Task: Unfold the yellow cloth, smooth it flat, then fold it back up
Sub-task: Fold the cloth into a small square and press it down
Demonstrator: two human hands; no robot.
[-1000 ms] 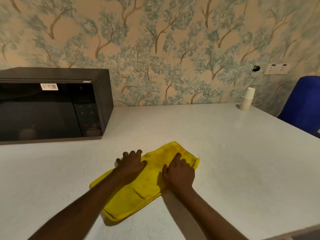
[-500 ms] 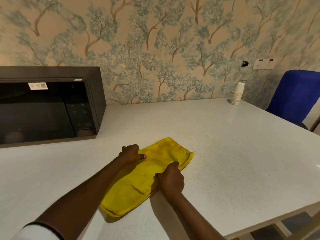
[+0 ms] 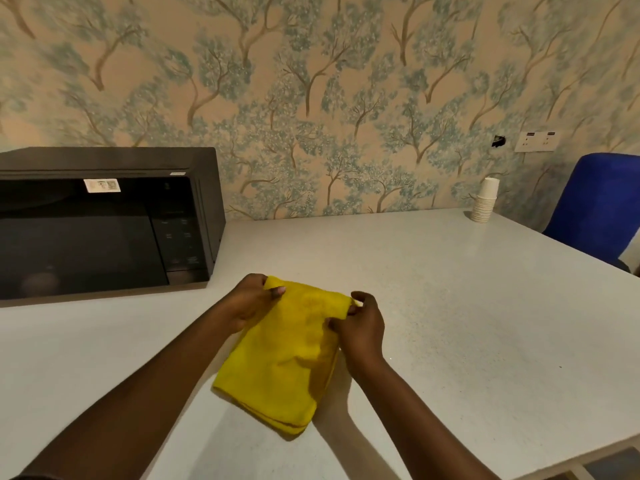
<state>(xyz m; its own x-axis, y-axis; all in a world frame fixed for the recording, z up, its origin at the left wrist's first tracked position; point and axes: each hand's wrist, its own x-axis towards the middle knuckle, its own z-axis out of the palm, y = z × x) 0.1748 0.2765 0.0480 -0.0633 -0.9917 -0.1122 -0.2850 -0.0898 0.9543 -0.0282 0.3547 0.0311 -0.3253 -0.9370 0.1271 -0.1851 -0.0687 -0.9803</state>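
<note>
Between both hands: yellow cloth point(image 3: 287, 348) | left hand point(image 3: 247, 303), right hand point(image 3: 363, 322) pinching far corners | risk: uneven lift bunches folds

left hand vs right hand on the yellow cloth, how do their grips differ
The left hand pinches the far left corner of the yellow cloth, while the right hand pinches the far right corner. The left hand sits slightly farther up the table, nearer the microwave; the right hand sits closer to the person. Both are bare and grip the cloth's far edge.
</note>
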